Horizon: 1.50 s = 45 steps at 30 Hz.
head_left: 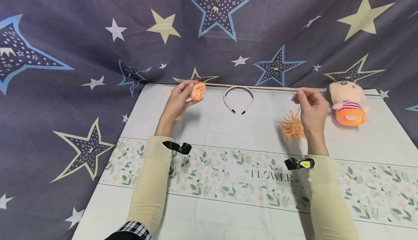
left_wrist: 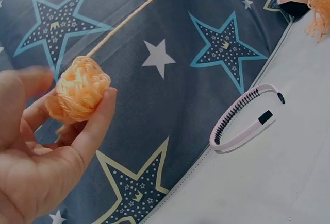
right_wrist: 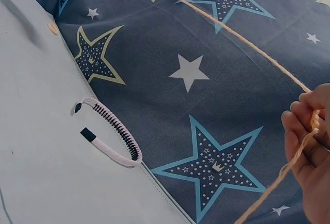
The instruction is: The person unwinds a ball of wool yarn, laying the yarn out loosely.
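Observation:
My left hand (head_left: 180,100) holds a small wound ball of orange yarn (left_wrist: 82,90) between its fingers, raised over the far left of the table. From that ball a single yarn strand (right_wrist: 242,39) runs taut across to my right hand (head_left: 312,105), whose thumb and fingers pinch it. Below the right hand hangs more of the strand, leading to a loose, tangled heap of orange yarn (head_left: 291,126). In the right wrist view the strand crosses the curled fingers (right_wrist: 304,126).
A pale pink headband (head_left: 238,88) with black teeth lies between the hands near the table's back edge. On the right sits a plush doll (head_left: 349,104) in orange and stripes. A small orange ring (head_left: 167,92) lies behind the left hand. A star-patterned cloth (head_left: 218,58) hangs behind the table.

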Tool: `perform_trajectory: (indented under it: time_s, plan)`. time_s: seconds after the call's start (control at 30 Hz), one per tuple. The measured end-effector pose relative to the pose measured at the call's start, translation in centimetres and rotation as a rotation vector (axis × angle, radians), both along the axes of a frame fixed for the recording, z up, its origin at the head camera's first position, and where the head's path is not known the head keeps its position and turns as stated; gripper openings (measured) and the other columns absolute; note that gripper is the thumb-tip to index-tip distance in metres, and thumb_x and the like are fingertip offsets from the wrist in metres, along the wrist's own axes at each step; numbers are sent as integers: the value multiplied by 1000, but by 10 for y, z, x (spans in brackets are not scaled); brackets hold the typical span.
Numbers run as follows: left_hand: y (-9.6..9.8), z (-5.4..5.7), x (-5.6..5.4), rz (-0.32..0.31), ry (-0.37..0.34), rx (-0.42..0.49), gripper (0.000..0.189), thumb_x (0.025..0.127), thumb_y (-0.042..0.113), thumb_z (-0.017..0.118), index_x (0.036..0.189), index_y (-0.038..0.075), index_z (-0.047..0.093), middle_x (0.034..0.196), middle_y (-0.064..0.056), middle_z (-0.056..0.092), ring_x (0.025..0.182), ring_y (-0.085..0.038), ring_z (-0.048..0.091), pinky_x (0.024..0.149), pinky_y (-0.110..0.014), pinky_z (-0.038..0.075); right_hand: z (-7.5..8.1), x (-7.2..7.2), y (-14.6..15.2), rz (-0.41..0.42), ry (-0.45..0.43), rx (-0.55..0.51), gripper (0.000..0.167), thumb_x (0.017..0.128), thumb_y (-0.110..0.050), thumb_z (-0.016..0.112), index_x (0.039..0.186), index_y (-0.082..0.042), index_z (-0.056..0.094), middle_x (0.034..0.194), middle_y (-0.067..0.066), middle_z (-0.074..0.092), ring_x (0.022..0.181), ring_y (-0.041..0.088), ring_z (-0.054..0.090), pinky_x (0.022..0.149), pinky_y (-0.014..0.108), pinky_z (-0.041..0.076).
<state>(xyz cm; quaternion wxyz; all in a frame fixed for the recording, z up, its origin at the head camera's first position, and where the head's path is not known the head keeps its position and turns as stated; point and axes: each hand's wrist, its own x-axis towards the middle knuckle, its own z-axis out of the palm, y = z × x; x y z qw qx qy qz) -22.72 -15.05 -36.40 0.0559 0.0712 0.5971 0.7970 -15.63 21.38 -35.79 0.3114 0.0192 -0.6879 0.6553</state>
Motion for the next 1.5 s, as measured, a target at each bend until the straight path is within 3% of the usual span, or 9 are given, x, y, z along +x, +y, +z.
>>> perform_trajectory:
  time_s: [0.17, 0.47, 0.8, 0.9, 1.07, 1.3, 1.5]
  plan:
    - [1, -1, -2, 46, 2, 30, 18, 100, 10, 49, 113, 5, 60, 118, -10, 52, 98, -19, 58, 81, -32, 61, -3, 0, 4, 36, 52, -70, 16, 92, -4, 62, 96, 11, 65, 76, 2, 65, 72, 12, 62, 67, 20, 53]
    - [-1, -1, -5, 175, -2, 48, 12, 97, 5, 54, 106, 10, 60, 112, -6, 49, 97, -16, 56, 80, -26, 60, -18, -7, 26, 12, 84, -138, 12, 91, -1, 61, 96, 8, 67, 76, 2, 66, 71, 12, 63, 68, 20, 52]
    - [-7, 1, -5, 188, -31, 67, 13, 96, 4, 54, 106, 8, 61, 112, -6, 49, 98, -17, 57, 83, -28, 60, -31, 2, 61, -99, 57, -212, 15, 89, -4, 65, 96, 9, 67, 74, 4, 66, 67, 13, 62, 66, 21, 50]
    - [-8, 1, -5, 182, -38, 51, 13, 97, 5, 54, 108, 8, 60, 113, -6, 49, 98, -16, 57, 83, -27, 60, -33, 5, 70, -161, 22, -187, 15, 89, -7, 66, 97, 6, 69, 75, 3, 67, 68, 12, 62, 63, 19, 50]
    - [-10, 0, -5, 180, -44, 51, 13, 96, 4, 55, 107, 9, 61, 112, -6, 50, 94, -15, 58, 76, -23, 60, -33, 9, 85, -241, -6, -188, 12, 90, -9, 66, 96, 1, 69, 78, 2, 67, 68, 11, 63, 58, 13, 52]
    - [-15, 0, -5, 207, -29, 71, 14, 95, 3, 57, 104, 10, 63, 111, -5, 52, 91, -14, 58, 73, -22, 60, -32, 16, 100, -275, 56, -313, 11, 87, -3, 67, 94, 6, 69, 77, 7, 67, 65, 15, 62, 58, 16, 55]
    - [-16, 2, -5, 212, -25, 60, 14, 95, 4, 57, 107, 9, 62, 112, -5, 52, 92, -14, 58, 75, -23, 60, -40, 22, 108, -236, -51, -276, 6, 88, -2, 67, 89, 4, 69, 75, 4, 68, 67, 12, 63, 61, 13, 55]
